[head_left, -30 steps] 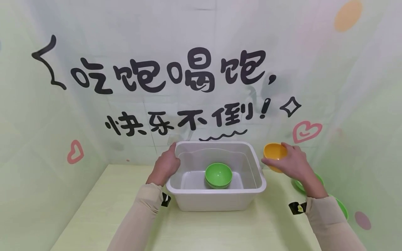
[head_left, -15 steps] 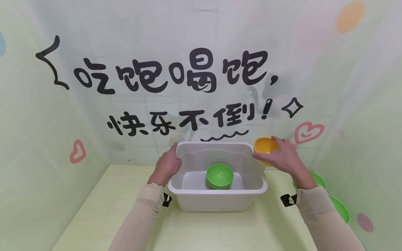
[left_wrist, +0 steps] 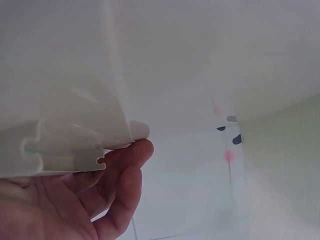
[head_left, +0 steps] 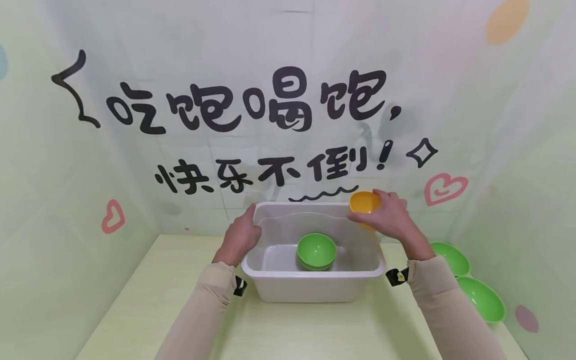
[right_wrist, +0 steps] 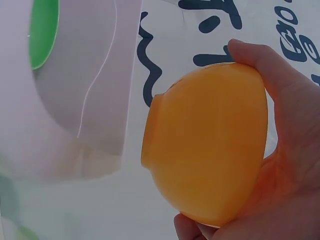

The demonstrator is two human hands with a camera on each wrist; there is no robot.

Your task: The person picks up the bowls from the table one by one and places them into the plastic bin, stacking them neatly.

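A white plastic tub (head_left: pixel 310 274) stands on the table with a small stack of green bowls (head_left: pixel 316 249) on its floor. My left hand (head_left: pixel 241 235) grips the tub's left rim; in the left wrist view its fingers (left_wrist: pixel 125 195) curl up under the rim's edge. My right hand (head_left: pixel 390 215) holds an orange bowl (head_left: pixel 363 201) over the tub's back right corner, thumb on one side and fingers on the other. The right wrist view shows the bowl's rounded outside and foot ring, tilted sideways, with the tub wall beyond.
Two wider green dishes (head_left: pixel 481 300) lie on the table to the right, by the right sleeve. Printed fabric walls (head_left: pixel 288 40) enclose the pale table (head_left: pixel 288 330) at the back and both sides.
My right hand has carried the orange bowl leftward and slightly up, from beside the tub to over its back right corner. The left hand keeps its grip on the rim.
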